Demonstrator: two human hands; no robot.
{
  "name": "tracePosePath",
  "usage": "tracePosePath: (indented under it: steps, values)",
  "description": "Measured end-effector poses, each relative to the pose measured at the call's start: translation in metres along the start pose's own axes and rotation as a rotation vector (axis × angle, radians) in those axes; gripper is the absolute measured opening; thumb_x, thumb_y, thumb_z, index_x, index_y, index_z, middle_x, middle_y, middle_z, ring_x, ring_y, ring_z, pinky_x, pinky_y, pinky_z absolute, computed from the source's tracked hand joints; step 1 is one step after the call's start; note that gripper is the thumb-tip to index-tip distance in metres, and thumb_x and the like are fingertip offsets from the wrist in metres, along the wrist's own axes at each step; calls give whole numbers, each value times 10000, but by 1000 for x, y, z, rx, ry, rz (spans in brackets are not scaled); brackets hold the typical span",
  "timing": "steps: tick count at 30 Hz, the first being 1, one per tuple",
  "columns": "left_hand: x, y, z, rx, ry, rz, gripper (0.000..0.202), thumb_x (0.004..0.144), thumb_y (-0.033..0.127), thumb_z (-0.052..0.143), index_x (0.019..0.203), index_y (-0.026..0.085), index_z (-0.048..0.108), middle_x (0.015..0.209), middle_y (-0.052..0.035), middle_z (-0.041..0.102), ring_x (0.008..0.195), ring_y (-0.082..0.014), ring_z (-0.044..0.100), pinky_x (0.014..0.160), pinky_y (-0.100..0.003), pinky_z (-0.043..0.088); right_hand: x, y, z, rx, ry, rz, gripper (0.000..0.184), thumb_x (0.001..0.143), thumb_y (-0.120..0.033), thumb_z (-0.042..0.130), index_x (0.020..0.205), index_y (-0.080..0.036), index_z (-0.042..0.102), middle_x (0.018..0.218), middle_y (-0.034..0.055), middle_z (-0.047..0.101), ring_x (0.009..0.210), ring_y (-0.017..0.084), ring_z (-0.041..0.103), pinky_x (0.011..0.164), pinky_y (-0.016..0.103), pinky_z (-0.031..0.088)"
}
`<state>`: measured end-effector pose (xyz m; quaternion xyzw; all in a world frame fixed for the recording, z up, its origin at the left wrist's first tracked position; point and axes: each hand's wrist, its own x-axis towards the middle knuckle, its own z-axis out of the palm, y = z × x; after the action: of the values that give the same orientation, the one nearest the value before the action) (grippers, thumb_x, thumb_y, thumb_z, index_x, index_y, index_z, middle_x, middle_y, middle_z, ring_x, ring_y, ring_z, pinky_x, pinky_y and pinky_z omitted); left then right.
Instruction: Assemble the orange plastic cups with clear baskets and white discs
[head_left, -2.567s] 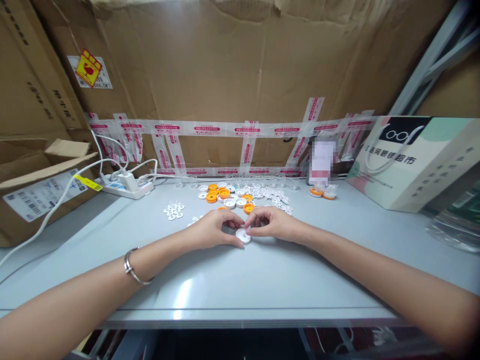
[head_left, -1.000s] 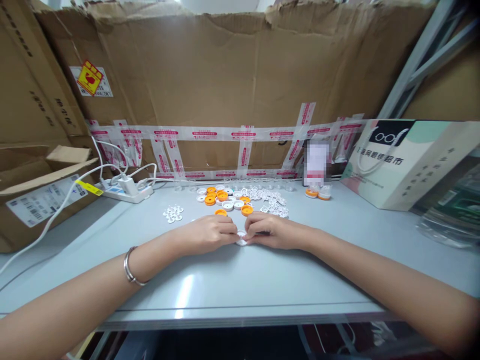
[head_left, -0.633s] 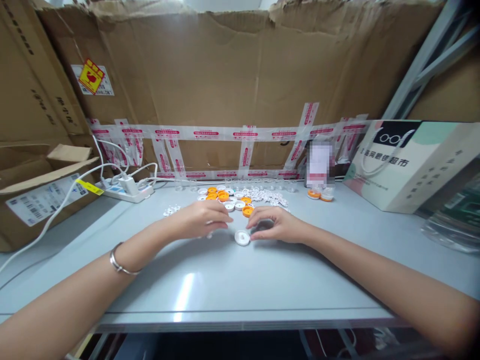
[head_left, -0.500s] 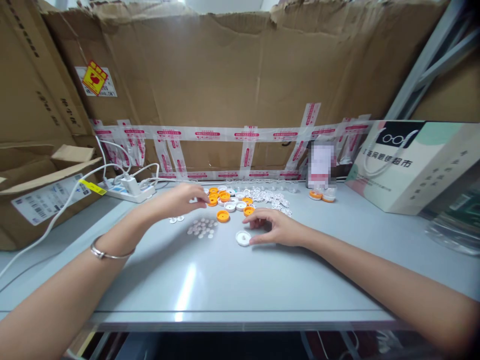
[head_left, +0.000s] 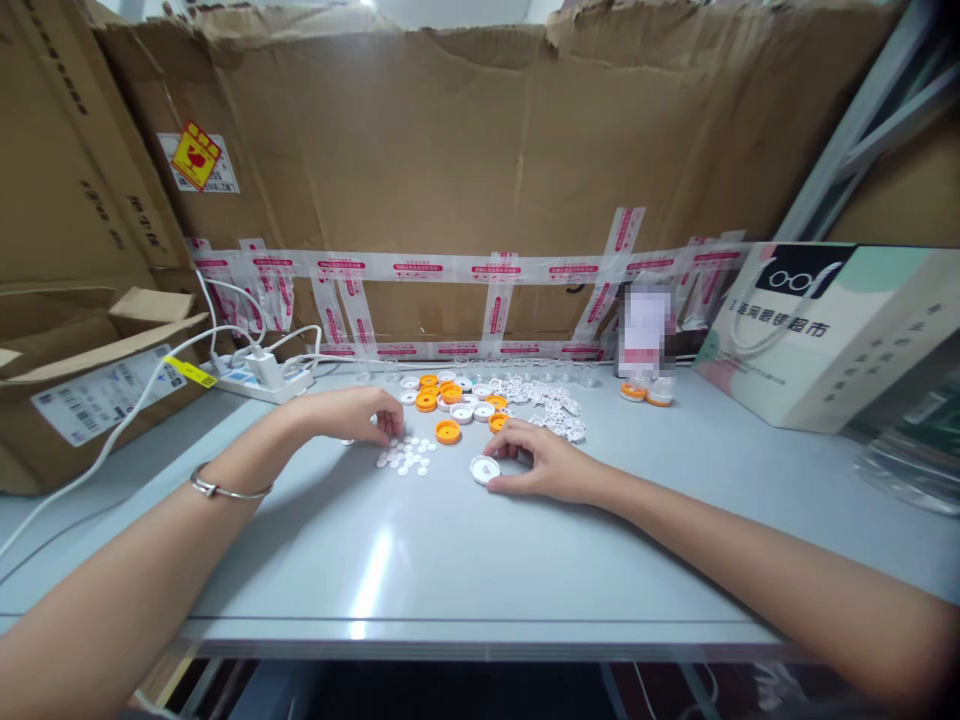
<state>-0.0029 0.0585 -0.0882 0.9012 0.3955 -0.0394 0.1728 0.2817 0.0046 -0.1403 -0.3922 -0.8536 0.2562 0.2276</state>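
My right hand (head_left: 544,462) rests on the table with thumb and fingers around the rim of a white round cap-like part (head_left: 484,470), which lies flat with its hollow side up. My left hand (head_left: 373,412) reaches down at the upper left edge of several small white discs (head_left: 409,458). Its fingers are bent close together, and whatever they hold is hidden. Behind the discs sit several orange round caps (head_left: 448,432) and white round caps (head_left: 461,412), some overlapping. A heap of white toothed ring-like pieces (head_left: 551,400) lies to their right.
Clear round pieces (head_left: 585,376) line the back by a large cardboard box (head_left: 375,150). A power strip (head_left: 277,385) with white cables and an open carton (head_left: 97,380) are left. A paper bag (head_left: 795,340), a clear bottle (head_left: 915,450) and assembled orange-and-white pieces (head_left: 645,391) are right.
My left hand has moved from beside the orange caps down and slightly left to the small discs. My right hand keeps its place, its fingers now closer around the white cap.
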Motion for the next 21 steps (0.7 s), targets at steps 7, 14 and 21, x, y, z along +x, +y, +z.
tracePosePath:
  steps: [7, 14, 21]
  values:
    - [2, -3, 2, -55, -17, -1, 165, 708, 235, 596, 858, 194, 649, 833, 10, 673, 750, -111, 600, 658, -172, 431, -1, 1, -1, 15, -33, -19, 376, 685, -300, 671, 1042, -214, 588, 885, 22, 511, 815, 145, 489, 754, 270, 401]
    - [2, 1, 2, -50, -18, -15, 139, 699, 229, 568, 787, 186, 667, 775, 13, 671, 695, -107, 585, 612, -165, 419, 0, 3, 0, 43, -35, -14, 319, 706, -321, 653, 1003, -211, 615, 890, 28, 519, 815, 144, 494, 752, 270, 403]
    - [3, 5, 6, 16, 15, -99, 216, 623, 173, 523, 799, 179, 648, 776, 2, 663, 689, -126, 590, 614, -186, 428, 1, 1, -1, 30, -39, 5, 308, 696, -315, 663, 981, -211, 611, 882, 23, 527, 810, 145, 490, 714, 256, 391]
